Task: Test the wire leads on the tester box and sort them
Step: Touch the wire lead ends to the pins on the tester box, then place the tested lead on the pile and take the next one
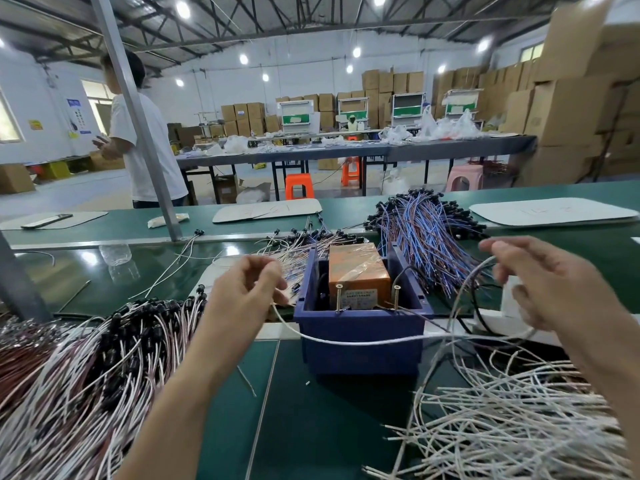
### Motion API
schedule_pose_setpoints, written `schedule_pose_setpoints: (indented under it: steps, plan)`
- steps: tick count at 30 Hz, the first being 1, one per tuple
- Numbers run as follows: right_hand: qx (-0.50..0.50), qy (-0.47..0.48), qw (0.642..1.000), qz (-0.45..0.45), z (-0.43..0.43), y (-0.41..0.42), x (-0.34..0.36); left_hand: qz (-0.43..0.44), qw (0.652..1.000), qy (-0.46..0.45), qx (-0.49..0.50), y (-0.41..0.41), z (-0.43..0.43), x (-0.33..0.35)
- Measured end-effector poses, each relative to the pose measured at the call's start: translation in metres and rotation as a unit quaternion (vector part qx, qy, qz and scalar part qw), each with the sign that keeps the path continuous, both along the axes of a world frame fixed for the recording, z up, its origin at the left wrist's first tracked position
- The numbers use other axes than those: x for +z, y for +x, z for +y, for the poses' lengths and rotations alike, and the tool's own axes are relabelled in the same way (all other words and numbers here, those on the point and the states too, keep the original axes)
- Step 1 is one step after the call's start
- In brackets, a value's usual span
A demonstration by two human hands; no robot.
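**One white lead strung across the tester bin**

Left hand (247, 285) is curled, with one end of a white wire lead (363, 341) pinched at its fingertips. The lead is slung past the front of the blue bin (360, 358) and arcs up between the thumb and forefinger of the right hand (547, 282). That hand is blurred, so its grip cannot be told.

Orange tester box (358, 271) is seated in the bin, two upright screws (338, 296) at its near end.

Bare white leads (519, 410) are piled front right, black-capped leads (86, 358) front left and blue-brown leads (426, 237) behind, all on the green bench (311, 427).
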State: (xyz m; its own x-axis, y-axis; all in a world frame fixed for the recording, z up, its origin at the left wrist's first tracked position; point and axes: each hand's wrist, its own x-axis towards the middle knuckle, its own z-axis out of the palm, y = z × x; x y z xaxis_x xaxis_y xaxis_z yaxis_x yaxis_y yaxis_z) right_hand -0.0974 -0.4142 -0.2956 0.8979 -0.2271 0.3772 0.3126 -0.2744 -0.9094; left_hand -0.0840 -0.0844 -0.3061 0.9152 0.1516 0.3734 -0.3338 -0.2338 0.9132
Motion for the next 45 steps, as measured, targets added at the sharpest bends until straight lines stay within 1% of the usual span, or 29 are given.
schedule_pose_setpoints:
  steps: [1, 3, 5, 8, 11, 14, 16, 18, 21, 24, 25, 26, 29, 31, 33, 35, 37, 40, 41, 42, 44, 45]
  plan:
    - [0.013, 0.089, 0.996, -0.017, -0.004, -0.002, 0.005, 0.008, 1.0, -0.015, 0.003, 0.0, 0.001, 0.002]
    - [0.035, 0.24, 0.969, -0.04, -0.011, -0.007, 0.015, 0.024, 0.999, -0.026, 0.014, 0.001, 0.002, 0.004]
    - [0.03, 0.334, 0.941, -0.045, -0.022, -0.013, 0.023, 0.035, 0.999, -0.019, 0.019, 0.001, 0.002, 0.007]
    - [-0.019, 0.412, 0.909, -0.054, -0.044, -0.024, 0.021, 0.064, 0.997, -0.017, -0.026, -0.004, -0.005, 0.011]
    - [-0.085, 0.418, 0.902, -0.06, -0.074, -0.033, 0.019, 0.094, 0.99, 0.004, -0.109, -0.009, -0.021, 0.012]
    - [-0.138, 0.397, 0.904, -0.079, -0.105, -0.047, 0.017, 0.108, 0.976, 0.073, -0.175, -0.015, -0.042, 0.005]
    - [-0.179, 0.363, 0.911, -0.074, -0.122, -0.056, 0.015, 0.122, 0.964, 0.111, -0.21, -0.018, -0.055, -0.001]
    - [-0.247, 0.319, 0.914, -0.05, -0.135, -0.059, 0.018, 0.138, 0.953, 0.13, -0.236, -0.021, -0.069, -0.009]
    - [-0.333, 0.286, 0.899, -0.005, -0.155, -0.057, 0.024, 0.147, 0.942, 0.164, -0.254, -0.027, -0.096, -0.025]
    - [-0.374, 0.243, 0.895, 0.026, -0.17, -0.054, 0.02, 0.155, 0.931, 0.185, -0.273, -0.037, -0.125, -0.043]
    - [-0.393, 0.209, 0.894, 0.042, -0.174, -0.055, 0.015, 0.159, 0.927, 0.193, -0.28, -0.04, -0.133, -0.048]
    - [-0.42, 0.155, 0.893, 0.051, -0.176, -0.056, 0.011, 0.165, 0.923, 0.198, -0.286, -0.043, -0.139, -0.052]
    - [-0.48, -0.029, 0.876, 0.04, -0.154, -0.067, 0.007, 0.187, 0.918, 0.2, -0.286, -0.045, -0.142, -0.052]
    - [-0.492, -0.089, 0.866, 0.019, -0.131, -0.07, 0.01, 0.177, 0.917, 0.222, -0.279, -0.041, -0.133, -0.043]
    - [-0.475, -0.134, 0.869, -0.023, -0.106, -0.068, 0.014, 0.138, 0.92, 0.248, -0.269, -0.037, -0.118, -0.028]
    - [-0.422, -0.167, 0.888, -0.074, -0.076, -0.063, 0.016, 0.096, 0.933, 0.247, -0.244, -0.034, -0.094, -0.01]
    - [-0.361, -0.181, 0.908, -0.112, -0.043, -0.053, 0.015, 0.07, 0.952, 0.223, -0.199, -0.03, -0.064, 0.006]
    - [-0.285, -0.181, 0.932, -0.132, 0.005, -0.035, 0.015, 0.064, 0.971, 0.22, -0.07, -0.02, -0.013, 0.019]
    - [-0.26, -0.183, 0.939, -0.13, 0.021, -0.03, 0.015, 0.068, 0.969, 0.236, -0.014, -0.017, 0.004, 0.019]
    - [-0.237, -0.189, 0.944, -0.129, 0.037, -0.024, 0.016, 0.072, 0.961, 0.265, 0.044, -0.013, 0.021, 0.017]
    - [-0.201, -0.203, 0.95, -0.129, 0.065, -0.015, 0.017, 0.094, 0.934, 0.314, 0.14, -0.007, 0.05, 0.012]
    - [-0.19, -0.206, 0.952, -0.127, 0.076, -0.011, 0.016, 0.108, 0.924, 0.323, 0.174, -0.005, 0.062, 0.008]
